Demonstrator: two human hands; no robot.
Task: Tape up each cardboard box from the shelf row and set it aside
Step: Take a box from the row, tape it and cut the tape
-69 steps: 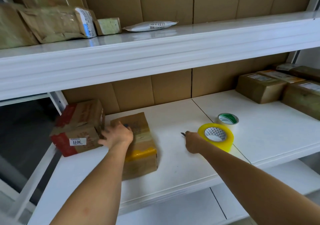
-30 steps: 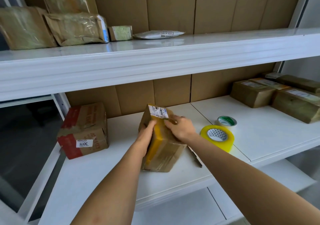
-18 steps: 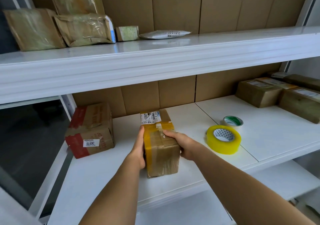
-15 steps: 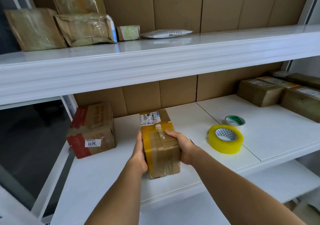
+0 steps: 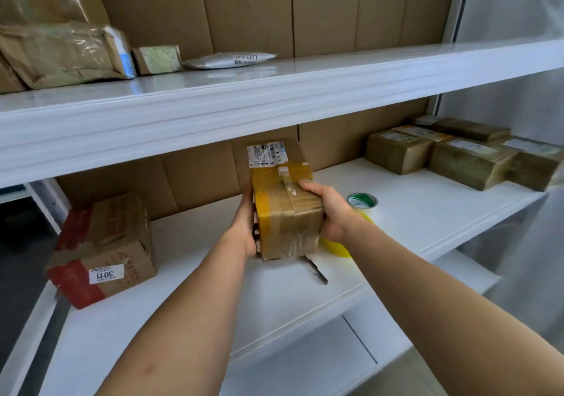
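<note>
I hold a small brown cardboard box (image 5: 283,200) lifted above the white lower shelf (image 5: 189,285). It carries yellow and clear tape and a white shipping label on its far end. My left hand (image 5: 245,221) presses flat against its left side. My right hand (image 5: 329,209) grips its right side, fingers curled over the top edge. A yellow tape roll (image 5: 334,247) lies on the shelf, mostly hidden behind my right wrist. A green-and-white tape roll (image 5: 362,201) sits just beyond it.
A red-taped box labelled 3011 (image 5: 102,249) stands at the shelf's left. A dark cutter (image 5: 317,270) lies under the held box. Several taped boxes (image 5: 457,157) sit at the right. The upper shelf (image 5: 274,96) holds wrapped parcels (image 5: 61,53) and a white mailer (image 5: 229,59).
The box was turned over from lying flat on the shelf, taken in both hands, and has now risen clear of the shelf. The view has shifted left.
</note>
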